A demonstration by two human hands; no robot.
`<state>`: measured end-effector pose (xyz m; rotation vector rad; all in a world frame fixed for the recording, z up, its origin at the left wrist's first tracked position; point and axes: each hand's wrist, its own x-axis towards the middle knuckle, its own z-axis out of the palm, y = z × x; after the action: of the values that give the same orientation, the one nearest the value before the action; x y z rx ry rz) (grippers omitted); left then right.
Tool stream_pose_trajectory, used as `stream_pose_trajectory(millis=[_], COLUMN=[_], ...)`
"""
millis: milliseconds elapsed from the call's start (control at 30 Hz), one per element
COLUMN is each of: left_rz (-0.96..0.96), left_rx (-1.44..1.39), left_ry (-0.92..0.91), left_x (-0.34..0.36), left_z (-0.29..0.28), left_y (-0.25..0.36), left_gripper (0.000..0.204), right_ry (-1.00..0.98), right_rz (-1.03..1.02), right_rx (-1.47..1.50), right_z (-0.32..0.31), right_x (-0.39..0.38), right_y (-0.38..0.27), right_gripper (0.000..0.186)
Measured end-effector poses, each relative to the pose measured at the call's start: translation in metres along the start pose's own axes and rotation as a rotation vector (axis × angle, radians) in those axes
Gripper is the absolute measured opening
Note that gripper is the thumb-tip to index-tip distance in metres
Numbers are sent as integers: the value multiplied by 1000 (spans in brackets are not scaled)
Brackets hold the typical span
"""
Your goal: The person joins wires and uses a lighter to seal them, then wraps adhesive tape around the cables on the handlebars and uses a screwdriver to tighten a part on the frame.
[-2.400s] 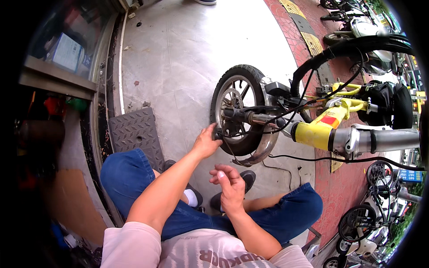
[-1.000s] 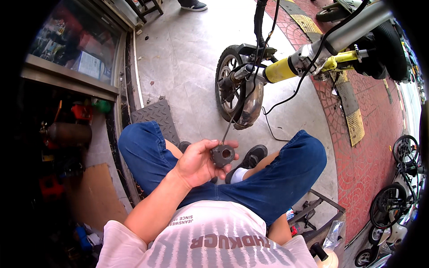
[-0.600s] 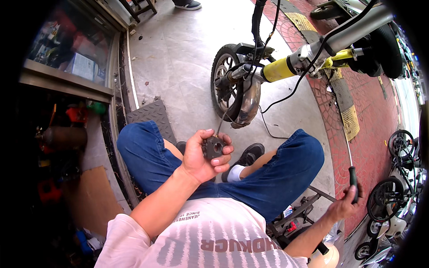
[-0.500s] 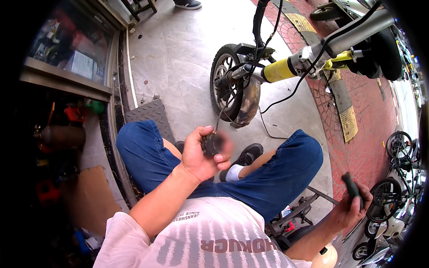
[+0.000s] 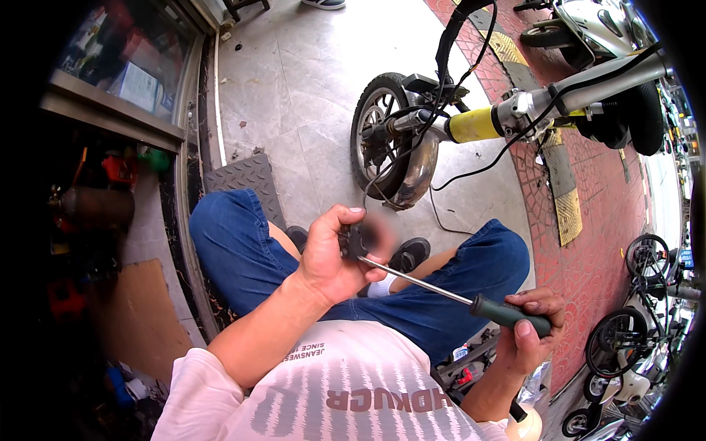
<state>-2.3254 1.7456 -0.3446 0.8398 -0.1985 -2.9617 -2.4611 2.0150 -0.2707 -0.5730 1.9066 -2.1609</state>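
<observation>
My left hand (image 5: 334, 253) is closed around a small black part (image 5: 356, 241), which is partly blurred. A thin dark cable (image 5: 368, 192) runs from it toward the scooter wheel (image 5: 380, 136). In my right hand (image 5: 531, 323) is a screwdriver (image 5: 507, 312) with a dark green handle, my fingers wrapped around the grip. Its metal shaft slants up and left, and the tip meets the black part at my left palm. Whether the tip sits in a screw cannot be made out.
The scooter's steering tube with a yellow band (image 5: 474, 126) extends to the right. A ridged dark mat (image 5: 246, 184) lies by the doorframe. Beyond the grey tiles is red paving (image 5: 548, 242), with parked two-wheelers (image 5: 621, 334) at the right. A glass cabinet (image 5: 125, 70) stands left.
My right hand has swung inward from the far right, bringing the screwdriver's tip to the black part. My left hand keeps its hold. The scooter appears slightly farther right in view.
</observation>
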Motion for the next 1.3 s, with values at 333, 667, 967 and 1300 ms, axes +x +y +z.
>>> stream_pose_trajectory(millis=[333,667,967,1300], left_rz=[8,41,17,9], left_rx=[59,72,46,70], left_ry=[-14,7,18,31], left_x=[-1,1,4,13], left_z=[0,-1,-5,-2], left_y=[1,-2,-11,-15], left_gripper=[36,32,31,30], right_ry=[17,-112,-165,-121], right_rz=[-24,-270,-188,-47], right_rx=[-182,-506,-423,-398], right_z=[12,-12,-3,-12], right_x=[-1,-4,15,19], right_y=[-21,-33,-39,-40], right_gripper=[58,69,57,56])
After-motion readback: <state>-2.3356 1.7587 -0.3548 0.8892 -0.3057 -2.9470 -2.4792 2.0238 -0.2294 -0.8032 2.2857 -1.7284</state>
